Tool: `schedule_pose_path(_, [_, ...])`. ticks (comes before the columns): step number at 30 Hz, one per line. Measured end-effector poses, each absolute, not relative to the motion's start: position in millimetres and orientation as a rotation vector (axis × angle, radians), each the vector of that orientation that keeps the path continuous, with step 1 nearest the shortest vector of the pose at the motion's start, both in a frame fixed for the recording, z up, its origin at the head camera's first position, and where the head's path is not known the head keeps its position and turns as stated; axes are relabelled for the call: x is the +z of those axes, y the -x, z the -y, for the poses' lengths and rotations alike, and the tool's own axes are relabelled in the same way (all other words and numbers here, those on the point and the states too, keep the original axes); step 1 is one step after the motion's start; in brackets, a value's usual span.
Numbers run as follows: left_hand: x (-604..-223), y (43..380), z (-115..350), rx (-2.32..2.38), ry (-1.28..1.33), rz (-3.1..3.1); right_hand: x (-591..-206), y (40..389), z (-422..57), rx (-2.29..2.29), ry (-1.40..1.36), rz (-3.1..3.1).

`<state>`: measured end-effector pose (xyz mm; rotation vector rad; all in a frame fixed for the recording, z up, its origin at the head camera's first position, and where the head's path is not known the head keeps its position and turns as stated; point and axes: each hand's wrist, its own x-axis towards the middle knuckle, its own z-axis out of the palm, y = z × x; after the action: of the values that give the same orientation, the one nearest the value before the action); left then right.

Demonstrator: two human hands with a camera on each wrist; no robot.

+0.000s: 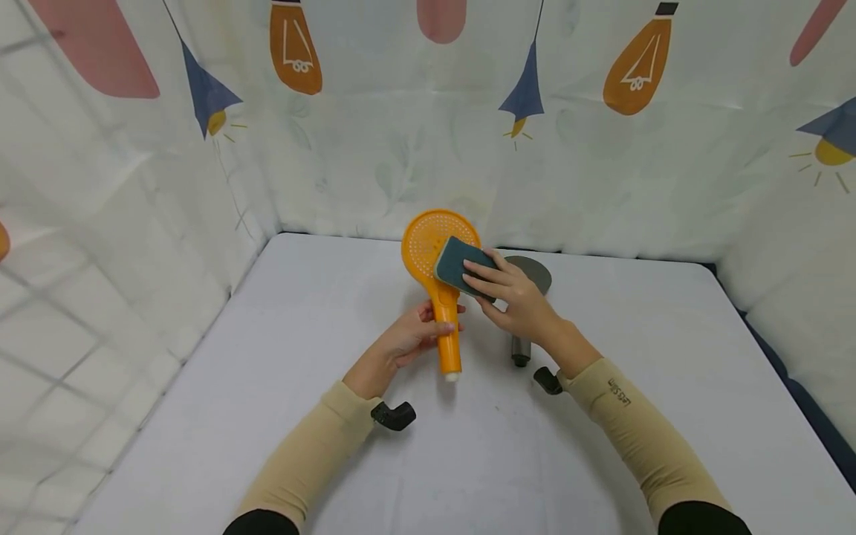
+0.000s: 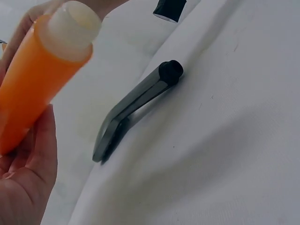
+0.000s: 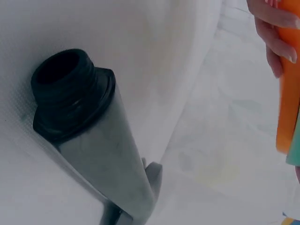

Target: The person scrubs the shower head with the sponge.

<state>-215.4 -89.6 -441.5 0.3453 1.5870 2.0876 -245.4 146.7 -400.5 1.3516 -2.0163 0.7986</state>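
Note:
My left hand [image 1: 413,334] grips the handle of an orange shower head [image 1: 449,349], its round perforated face tilted up above the table. In the left wrist view the white threaded end of that handle [image 2: 72,30] points toward the camera. My right hand [image 1: 524,301] holds a sponge [image 1: 460,266] against the lower right of the perforated face. The sponge has a dark teal side and a pale green side, its thumb-side edge partly hidden. Beneath and behind my right hand a grey shower head [image 1: 537,273] lies on the table, its black threaded end [image 3: 63,89] toward me.
A white cloth covers the table [image 1: 281,312]. Printed fabric walls [image 1: 401,148] stand close behind it and at both sides. A black wrist mount [image 1: 394,416] sticks out from the left sleeve, another mount [image 1: 548,380] from the right.

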Motion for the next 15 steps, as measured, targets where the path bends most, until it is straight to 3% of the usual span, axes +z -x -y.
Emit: schedule_pose_path(15, [-448, 212, 95, 2.169, -0.487, -1.436, -395, 235, -150, 0.791, -1.348, 2.030])
